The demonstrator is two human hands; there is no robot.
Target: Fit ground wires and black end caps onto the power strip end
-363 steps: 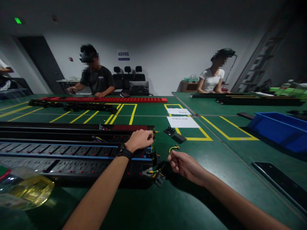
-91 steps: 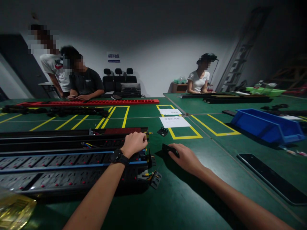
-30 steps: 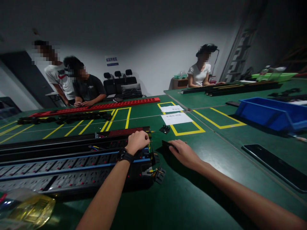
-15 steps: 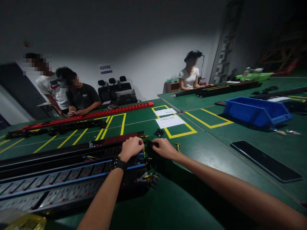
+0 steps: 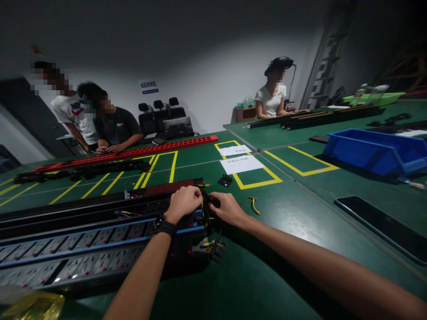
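Observation:
Several long black power strips (image 5: 90,260) with rows of sockets and red dots lie side by side at the left, blue edging along some. My left hand (image 5: 185,202), with a black watch on the wrist, is closed at the right end of one strip; its fingertips hide what they pinch. Close beside it, my right hand (image 5: 230,208) pinches a small black part against that strip end. Yellow-green wires show just below the fingers. Nearer me, a black pronged piece (image 5: 217,250) hangs on wires at another strip's end.
A loose black bracket (image 5: 225,180), a short yellow wire (image 5: 255,206) and paper labels (image 5: 242,164) lie on the green table (image 5: 283,249). At right are a phone (image 5: 380,226) and a blue bin (image 5: 373,153). Beyond a red rail (image 5: 133,153), two people stand left; another sits right.
My right hand has brought the black part leftward, up to the strip end beside my left hand. My left hand stays at the same strip end. The view has shifted slightly.

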